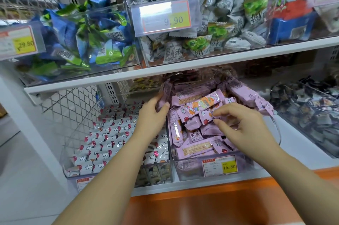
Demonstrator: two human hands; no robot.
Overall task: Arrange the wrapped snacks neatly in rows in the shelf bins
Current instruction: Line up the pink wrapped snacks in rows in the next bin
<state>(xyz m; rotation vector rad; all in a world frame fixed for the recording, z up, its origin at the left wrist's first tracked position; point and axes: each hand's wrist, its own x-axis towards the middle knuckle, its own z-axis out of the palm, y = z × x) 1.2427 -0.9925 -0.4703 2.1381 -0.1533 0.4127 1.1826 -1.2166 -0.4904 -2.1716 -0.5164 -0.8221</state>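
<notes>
The clear bin (190, 171) on the lower shelf (289, 151) holds jumbled purple snack bars (198, 148), beside neat white rows (108, 144). The left hand (153, 114) curls round 1 bar at its side wall. The right hand (240, 125) pinches another in its fingertips, likely to straighten both.

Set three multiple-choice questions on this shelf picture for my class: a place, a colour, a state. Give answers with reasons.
1. The left hand and right hand work in:
A. the clear bin of purple snacks
B. a cardboard box
C. a shopping trolley

2. The neighbouring snacks, laid in rows, are:
A. green
B. white with red balloons
C. black

3. The purple snacks lie:
A. in neat rows
B. in a jumbled heap
C. stacked upright

Answers: 1A, both hands grip purple snacks inside it; 2B, their wrappers show it; 3B, they point every way and overlap.
</notes>
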